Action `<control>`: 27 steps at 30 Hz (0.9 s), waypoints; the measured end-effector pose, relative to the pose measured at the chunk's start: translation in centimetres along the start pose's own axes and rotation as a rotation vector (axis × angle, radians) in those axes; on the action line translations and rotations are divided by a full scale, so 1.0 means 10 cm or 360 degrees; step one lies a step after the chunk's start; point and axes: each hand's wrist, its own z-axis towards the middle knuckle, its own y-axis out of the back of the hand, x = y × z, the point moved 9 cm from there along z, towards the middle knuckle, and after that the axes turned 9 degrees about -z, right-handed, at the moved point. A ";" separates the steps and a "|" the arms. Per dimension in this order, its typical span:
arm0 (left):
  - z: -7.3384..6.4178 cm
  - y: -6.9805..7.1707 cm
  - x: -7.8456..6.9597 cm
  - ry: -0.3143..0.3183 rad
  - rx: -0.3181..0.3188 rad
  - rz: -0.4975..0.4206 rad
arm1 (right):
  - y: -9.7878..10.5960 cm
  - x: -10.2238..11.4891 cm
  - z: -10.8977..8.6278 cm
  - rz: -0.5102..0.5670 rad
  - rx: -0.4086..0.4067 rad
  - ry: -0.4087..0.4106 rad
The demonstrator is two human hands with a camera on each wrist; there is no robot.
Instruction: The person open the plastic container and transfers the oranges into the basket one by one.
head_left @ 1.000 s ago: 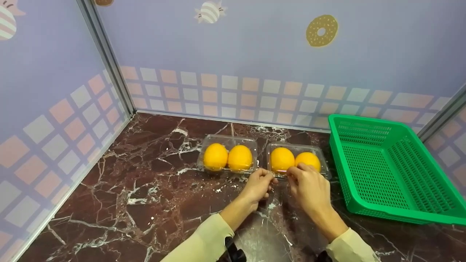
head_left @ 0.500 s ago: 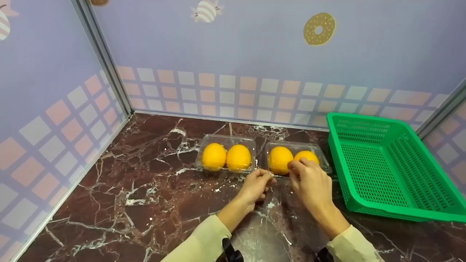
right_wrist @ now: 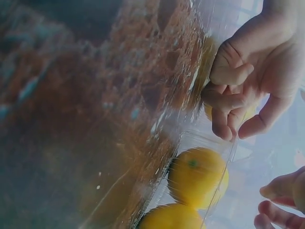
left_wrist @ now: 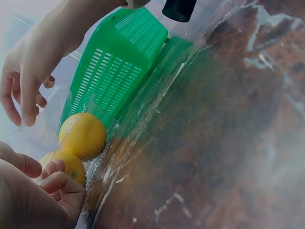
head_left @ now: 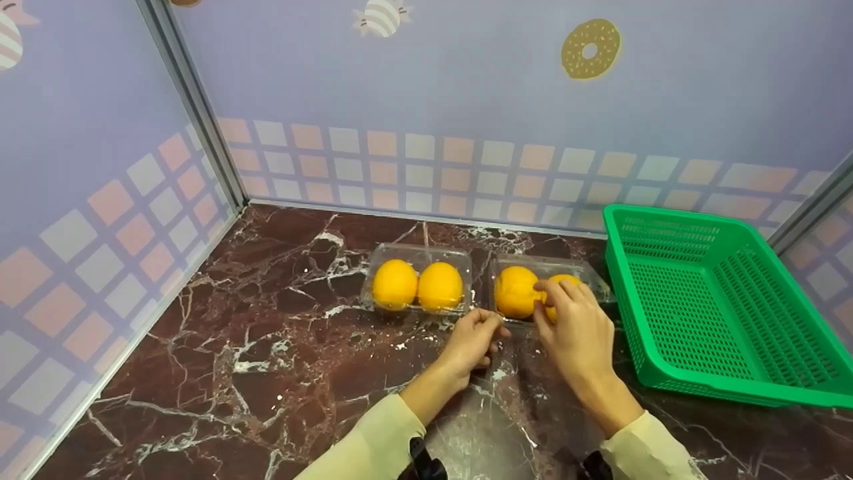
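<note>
Two oranges lie in the right clear plastic fruit box. My left hand pinches the near left corner of this box with its fingers curled in. In the right wrist view, the left hand has thumb and forefinger at the clear edge. My right hand hovers over the box's front, its fingers bent in front of the right-hand orange. In the left wrist view, the right hand's thumb and forefinger stand apart. The left clear box stands beside it, with two oranges inside.
A green perforated basket stands to the right, close beside the right box. The dark red marble tabletop carries white crumbs. A patterned wall closes off the back, and another panel runs along the left.
My right hand has risen slightly and moved away from the box's front edge. The clear edge at that box's right end sits higher. The left hand has held its place.
</note>
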 end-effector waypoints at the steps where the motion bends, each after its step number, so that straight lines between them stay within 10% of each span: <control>1: -0.01 0.00 0.00 0.0003 0.0001 0.0008 | 0.01 0.00 0.01 0.0015 -0.0024 0.0004; 27: 0.01 0.00 0.02 -0.0023 0.0064 0.0036 | -0.01 -0.10 -0.02 0.0043 -0.0001 -0.0019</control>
